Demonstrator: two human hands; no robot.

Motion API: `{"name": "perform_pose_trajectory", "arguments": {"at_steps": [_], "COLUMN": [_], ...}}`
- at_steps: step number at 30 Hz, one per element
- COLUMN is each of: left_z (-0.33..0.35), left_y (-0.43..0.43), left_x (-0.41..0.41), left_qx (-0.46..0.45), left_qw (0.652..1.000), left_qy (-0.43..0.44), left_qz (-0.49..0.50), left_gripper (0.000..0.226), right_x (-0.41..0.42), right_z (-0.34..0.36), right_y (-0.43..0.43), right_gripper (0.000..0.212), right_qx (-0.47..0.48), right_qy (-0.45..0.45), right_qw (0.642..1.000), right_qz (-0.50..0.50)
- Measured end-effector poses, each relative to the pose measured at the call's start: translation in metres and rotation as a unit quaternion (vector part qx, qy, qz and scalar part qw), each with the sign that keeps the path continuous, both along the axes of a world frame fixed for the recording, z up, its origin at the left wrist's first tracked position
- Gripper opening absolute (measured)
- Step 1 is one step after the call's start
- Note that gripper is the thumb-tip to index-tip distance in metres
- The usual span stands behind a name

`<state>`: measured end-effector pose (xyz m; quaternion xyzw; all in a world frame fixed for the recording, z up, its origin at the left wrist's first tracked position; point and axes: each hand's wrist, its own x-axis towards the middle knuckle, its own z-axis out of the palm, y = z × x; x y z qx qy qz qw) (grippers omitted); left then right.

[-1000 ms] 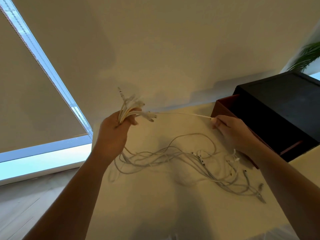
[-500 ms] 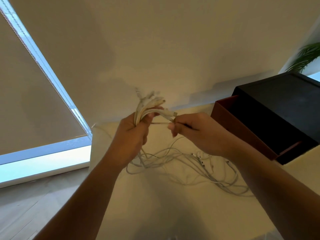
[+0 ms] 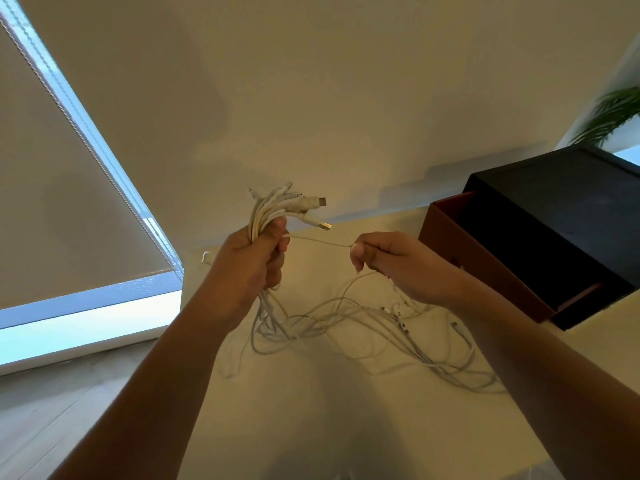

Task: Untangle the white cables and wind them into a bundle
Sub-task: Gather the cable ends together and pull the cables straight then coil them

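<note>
White cables (image 3: 363, 327) part held, part loose on table (image 3: 311, 427).
The loose part lies below both hands. Left hand (image 3: 249, 268) grips a bunch of ends, plugs (image 3: 310, 202) above the fist. Right hand (image 3: 391, 265) pinches one strand (image 3: 318, 241) running to the left fist. Dark box (image 3: 554, 220) beyond it.

No writing, label, brand or number was legible anywhere. The white cables (image 3: 266, 212) and their plugs (image 3: 311, 201) bore nothing readable, nor did the dark box (image 3: 554, 220) at two o'clock.
</note>
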<state>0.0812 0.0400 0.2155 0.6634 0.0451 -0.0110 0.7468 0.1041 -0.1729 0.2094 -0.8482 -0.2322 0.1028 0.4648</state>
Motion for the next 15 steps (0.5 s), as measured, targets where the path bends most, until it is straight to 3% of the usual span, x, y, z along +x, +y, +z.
{"name": "perform_pose_trajectory", "arguments": {"at_steps": [5, 15], "left_z": [-0.003, -0.012], "left_y": [0.009, -0.006], "left_x": [0.002, -0.003], "left_qx": [0.053, 0.093], "left_qw": [0.999, 0.995], "left_qy": [-0.001, 0.001], "left_qz": [0.013, -0.019], "left_gripper": [0.039, 0.047], "right_x": [0.001, 0.016], "right_z": [-0.006, -0.024], "right_y": [-0.005, -0.007], "right_gripper": [0.038, 0.044], "right_qx": [-0.006, -0.142], "right_qy": [-0.022, -0.152], "right_qw": [1.000, 0.977], "right_qz": [0.013, -0.055]}}
